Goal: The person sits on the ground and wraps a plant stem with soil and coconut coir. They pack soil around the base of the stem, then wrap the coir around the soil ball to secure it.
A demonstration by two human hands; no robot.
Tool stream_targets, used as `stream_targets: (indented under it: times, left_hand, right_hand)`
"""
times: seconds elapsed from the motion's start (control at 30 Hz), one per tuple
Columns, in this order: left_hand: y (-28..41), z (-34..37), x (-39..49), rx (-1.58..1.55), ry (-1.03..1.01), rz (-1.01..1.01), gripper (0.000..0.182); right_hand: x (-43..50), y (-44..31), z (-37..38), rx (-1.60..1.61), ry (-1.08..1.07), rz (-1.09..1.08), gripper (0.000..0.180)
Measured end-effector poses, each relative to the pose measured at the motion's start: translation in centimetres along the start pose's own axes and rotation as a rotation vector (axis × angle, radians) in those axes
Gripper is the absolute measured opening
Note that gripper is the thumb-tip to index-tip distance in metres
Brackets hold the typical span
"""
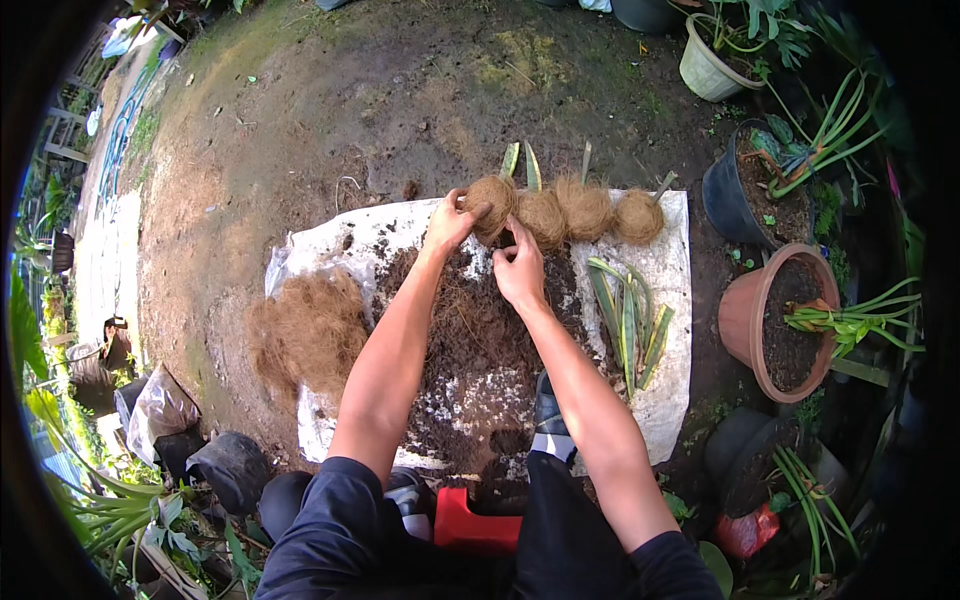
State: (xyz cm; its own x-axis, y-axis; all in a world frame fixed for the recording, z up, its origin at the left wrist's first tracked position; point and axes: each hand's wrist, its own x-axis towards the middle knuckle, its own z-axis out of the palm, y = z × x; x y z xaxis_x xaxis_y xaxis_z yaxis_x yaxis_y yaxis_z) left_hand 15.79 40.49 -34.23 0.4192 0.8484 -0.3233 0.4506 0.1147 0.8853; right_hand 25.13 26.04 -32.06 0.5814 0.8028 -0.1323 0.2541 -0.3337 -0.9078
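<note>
My left hand (452,223) grips the left side of a round ball of brown coconut fibre (490,204) with a variegated leaf cutting standing up behind it. Below the same ball is my right hand (519,262), its index finger reaching up between this ball and its neighbour; whether it holds anything is unclear. Three more fibre balls, (541,219) each with a cutting behind, line up to the right. Dark soil (472,322) covers the middle of a white woven sheet (671,262). Loose coconut fibre (311,330) lies at its left, variegated snake plant leaves (628,322) at its right.
Potted plants stand along the right, among them a terracotta-coloured pot (739,311) and a black pot (724,187). A red plastic stool (476,521) is between my legs. My shoe (550,405) rests on the sheet. Black plant bags (232,469) sit at the lower left.
</note>
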Motion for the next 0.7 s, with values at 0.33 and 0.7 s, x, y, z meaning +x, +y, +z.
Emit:
stream_targets:
  times: [0.33,0.7]
  left_hand:
    - [-1.5,-1.1,-1.3,-0.212,0.076,-0.082,0.076]
    - [-1.2,-0.8,-1.5,-0.303,0.026,-0.111,0.071]
  right_hand:
    - [-1.1,0.3,1.5,-0.149,0.076,-0.037,0.063]
    - [0.8,1.5,3.2,0.317,-0.188,0.263,0.083]
